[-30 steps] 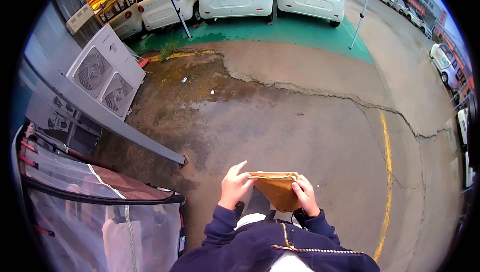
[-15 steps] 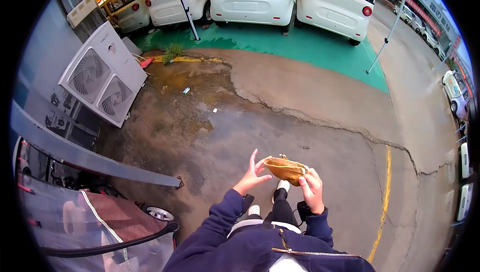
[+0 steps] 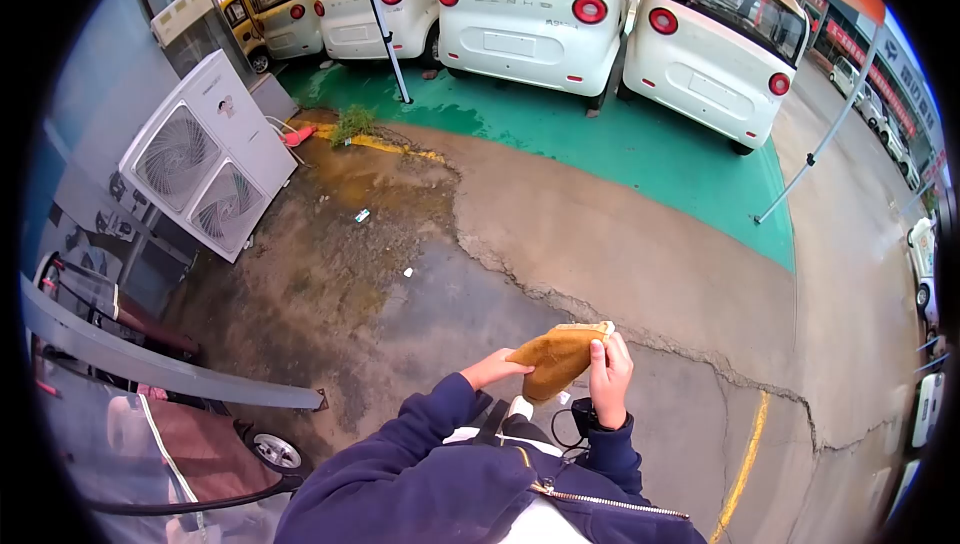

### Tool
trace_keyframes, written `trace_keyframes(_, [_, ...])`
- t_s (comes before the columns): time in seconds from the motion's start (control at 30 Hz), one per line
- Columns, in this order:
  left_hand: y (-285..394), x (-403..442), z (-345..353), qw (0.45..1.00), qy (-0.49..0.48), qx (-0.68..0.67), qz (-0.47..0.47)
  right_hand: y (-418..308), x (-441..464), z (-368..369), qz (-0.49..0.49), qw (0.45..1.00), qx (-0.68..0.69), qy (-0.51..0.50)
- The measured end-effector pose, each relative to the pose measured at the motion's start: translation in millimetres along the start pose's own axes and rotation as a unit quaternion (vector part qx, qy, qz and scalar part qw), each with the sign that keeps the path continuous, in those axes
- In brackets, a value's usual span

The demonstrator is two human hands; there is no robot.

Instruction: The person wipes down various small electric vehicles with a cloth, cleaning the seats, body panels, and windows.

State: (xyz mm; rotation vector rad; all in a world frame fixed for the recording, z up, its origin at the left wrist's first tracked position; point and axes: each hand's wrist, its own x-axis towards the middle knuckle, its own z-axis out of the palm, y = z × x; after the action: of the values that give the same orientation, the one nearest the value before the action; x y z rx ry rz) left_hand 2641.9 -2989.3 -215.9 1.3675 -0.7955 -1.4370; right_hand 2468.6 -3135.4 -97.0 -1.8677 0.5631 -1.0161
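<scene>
A mustard-brown cloth pouch [image 3: 558,362] with a pale rim is stretched between my two hands at waist height. My left hand [image 3: 492,369] pinches its left edge, with the fingers partly hidden by the cloth. Close to the pale rim, my right hand [image 3: 610,382] grips the upper right corner between thumb and fingers. The flat face of the pouch is towards me, tilted, and its inside is out of sight. A black band with a thin loop of cord [image 3: 570,429] is near my right cuff.
White cars [image 3: 530,29] are parked on green paving ahead. An outdoor air-conditioner unit [image 3: 205,154] stands at the left. A grey metal beam [image 3: 180,369] and a plastic-covered vehicle [image 3: 200,444] are at my lower left. Cracked, wet concrete [image 3: 450,314] lies before me.
My left hand, earlier spread beside the pouch, has closed on its left edge. The pouch has turned from rim-up to show its flat face. The view has shifted.
</scene>
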Motion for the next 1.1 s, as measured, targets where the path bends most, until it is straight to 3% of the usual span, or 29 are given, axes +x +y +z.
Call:
trace_keyframes(0.07, [31.8,8.8,-12.7,0.999,0.026,0.002,0.029,25.8,34.3,-4.8,0.116,0.991,0.067,0.027])
trace_keyframes(0.1, [47.4,10.3,-14.5,0.999,0.026,0.001,0.027,35.3,46.4,-5.4,0.118,0.99,0.067,0.027])
trace_keyframes(0.2, [96.9,32.8,-48.9,0.992,0.109,-0.018,0.054,77.1,79.1,0.6,0.155,0.977,0.069,-0.127])
trace_keyframes(0.23, [115.1,42.4,-62.9,0.992,0.119,-0.002,0.051,82.3,89.9,2.0,0.13,0.973,-0.043,-0.183])
trace_keyframes(0.3, [143.3,63.6,-81.7,0.987,0.143,-0.03,0.074,73.2,114.7,3.8,0.186,0.947,-0.065,-0.256])
trace_keyframes(0.43, [165.9,124.4,-125.0,0.975,0.175,-0.086,0.11,134.3,146.5,48.5,0.266,0.943,0.149,-0.131])
trace_keyframes(0.53, [166.2,177.7,-157.4,0.956,0.188,-0.17,0.148,169.9,191.1,75.0,0.292,0.928,0.197,-0.12])
trace_keyframes(0.6, [177.9,221.3,-172.8,0.939,0.204,-0.238,0.145,195.9,237.6,87.4,0.288,0.925,0.185,-0.166])
trace_keyframes(0.7, [233.1,286.9,-199.3,0.961,0.144,-0.185,0.148,230.2,324.7,97.7,0.305,0.911,0.155,-0.23])
trace_keyframes(0.77, [271.2,324.6,-217.6,0.964,0.126,-0.184,0.143,249.9,388.7,107.6,0.265,0.914,0.125,-0.281])
trace_keyframes(0.97, [343.6,408.1,-287.4,0.965,0.062,-0.162,0.195,265.9,535.5,117.6,0.26,0.889,0.223,-0.303])
trace_keyframes(1.03, [352.2,433.4,-309.0,0.973,0.047,-0.081,0.211,286.8,565.5,123.7,0.27,0.882,0.244,-0.299])
trace_keyframes(1.07, [354.7,443.9,-314.8,0.969,0.098,-0.037,0.223,310.5,571.6,130.4,0.303,0.846,0.307,-0.314])
trace_keyframes(1.1, [357.9,455.9,-328.3,0.903,0.2,0.206,0.32,330.2,586.7,137.1,0.333,0.805,0.367,-0.327])
